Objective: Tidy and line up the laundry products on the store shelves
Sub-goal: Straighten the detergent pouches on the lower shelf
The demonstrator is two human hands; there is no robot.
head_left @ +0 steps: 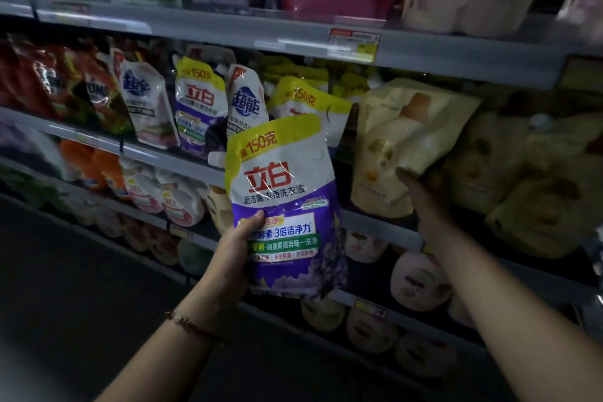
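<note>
The fingers of the left hand [233, 253] are curled round the lower left edge of a purple-and-white detergent refill pouch [282, 206], the thumb pressed on its printed front. The pouch is held upright in front of the middle shelf [375, 222], clear of the shelf edge, its yellow top band overlapping a matching pouch [308, 101] that leans on the shelf behind it. The right hand [424, 199] is laid against the lower right side of a cream softener pouch [401, 147], which stands tilted on the same shelf; whether its fingers are wrapped behind that pouch cannot be told, since they are hidden in shadow. A red beaded bracelet [192, 325] is worn on the left wrist. Further left on the shelf, a white pouch with a blue logo [246, 101] is seen beside another purple pouch [199, 108]. A price tag [354, 42] is fixed to the shelf rail above.
</note>
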